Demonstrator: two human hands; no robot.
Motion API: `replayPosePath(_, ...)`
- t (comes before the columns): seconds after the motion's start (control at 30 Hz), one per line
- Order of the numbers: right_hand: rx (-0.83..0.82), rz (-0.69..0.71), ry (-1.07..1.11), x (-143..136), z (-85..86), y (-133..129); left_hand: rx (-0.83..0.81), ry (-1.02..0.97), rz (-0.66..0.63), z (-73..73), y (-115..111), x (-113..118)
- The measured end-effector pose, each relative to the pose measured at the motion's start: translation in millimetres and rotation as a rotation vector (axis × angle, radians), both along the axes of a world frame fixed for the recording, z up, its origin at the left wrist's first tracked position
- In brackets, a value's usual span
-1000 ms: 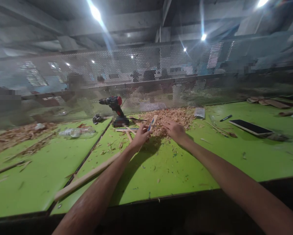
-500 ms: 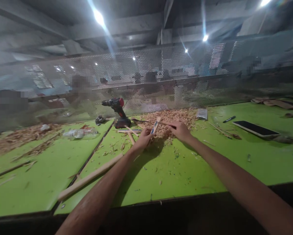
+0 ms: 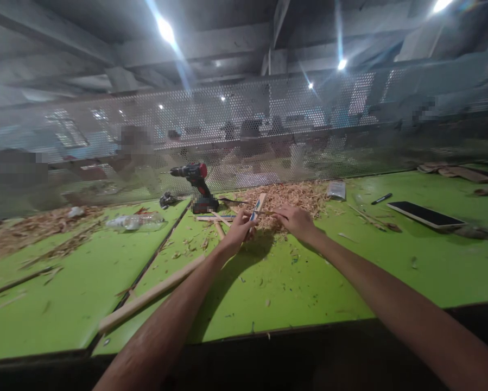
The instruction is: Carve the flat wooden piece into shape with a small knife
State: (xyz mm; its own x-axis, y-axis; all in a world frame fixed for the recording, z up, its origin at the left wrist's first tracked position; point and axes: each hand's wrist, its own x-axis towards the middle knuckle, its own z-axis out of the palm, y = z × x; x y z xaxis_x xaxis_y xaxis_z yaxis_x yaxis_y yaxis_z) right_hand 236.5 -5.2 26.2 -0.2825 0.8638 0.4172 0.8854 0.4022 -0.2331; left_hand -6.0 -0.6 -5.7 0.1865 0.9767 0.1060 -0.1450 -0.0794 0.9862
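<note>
My left hand (image 3: 239,225) is closed around the lower part of a short pale wooden strip (image 3: 261,201) with blue marking on its face. The strip tilts upward, away from me. My right hand (image 3: 295,220) pinches a thin, stick-like tool (image 3: 270,212) that points left and meets or crosses the strip. Whether it is a blade or a file I cannot make out. Both hands are just above the green worktop (image 3: 276,293), in front of a heap of wood shavings (image 3: 304,194).
A cordless drill (image 3: 197,182) stands behind my left hand, near thin wood strips (image 3: 221,218). A long wooden stick (image 3: 154,296) lies left of my forearm. Farther left is a plastic bottle (image 3: 135,221). On the right lie a phone (image 3: 426,213), a pen (image 3: 381,199) and a small packet (image 3: 336,190). Perforated mesh (image 3: 235,146) rises behind.
The thin tool has shifted left and slightly lower against the strip. My right hand has dropped a little, and the strip's tip has moved slightly left.
</note>
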Motion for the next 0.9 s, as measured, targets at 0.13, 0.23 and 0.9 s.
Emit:
replayPosePath(0.13, -0.001, -0.038, -0.017, -1, -0.5, -1, -0.007, 0.041, -0.018, 2.4, -1, -1)
replayPosePath(0.23, 0.000, -0.034, -0.008, 1, -0.4, 0, -0.004, 0.053, -0.030, 3.4, -2, -2)
replayPosePath(0.9, 0.045, -0.336, 0.229, 45, 7.0, 24, -0.043, 0.094, -0.070, 9.3, -7, -2)
